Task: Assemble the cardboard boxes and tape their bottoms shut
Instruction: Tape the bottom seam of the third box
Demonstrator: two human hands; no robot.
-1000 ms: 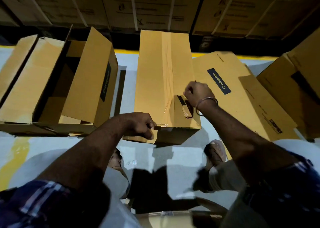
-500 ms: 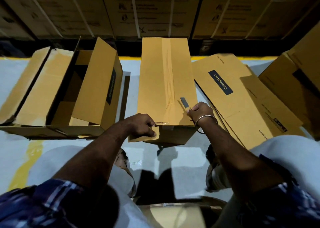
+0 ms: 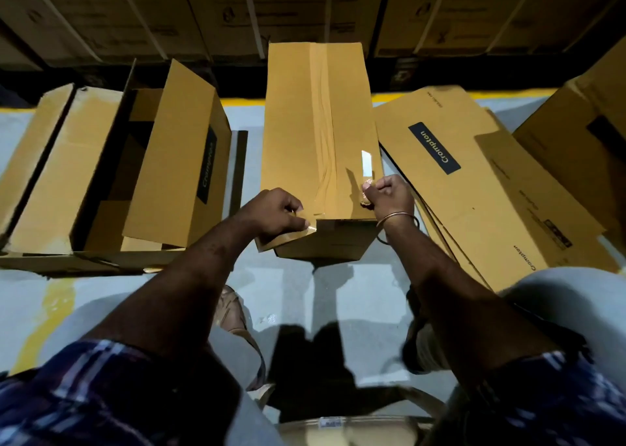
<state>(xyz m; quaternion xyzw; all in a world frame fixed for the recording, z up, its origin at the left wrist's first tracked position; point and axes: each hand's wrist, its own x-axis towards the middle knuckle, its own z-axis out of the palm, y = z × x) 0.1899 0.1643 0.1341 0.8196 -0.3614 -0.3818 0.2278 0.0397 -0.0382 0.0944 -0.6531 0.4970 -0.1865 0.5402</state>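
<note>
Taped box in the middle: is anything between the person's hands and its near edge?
Nothing visible. The left hand pinches tape at the near-left corner of the taped box, and the right hand holds a tape strip at the near-right.

Bare floor (image 3: 244, 161) runs between my taped box (image 3: 318, 133) and the open box (image 3: 162, 161) on my left; on the right, flattened cartons (image 3: 474, 181) lie just beside it, closing that side
</note>
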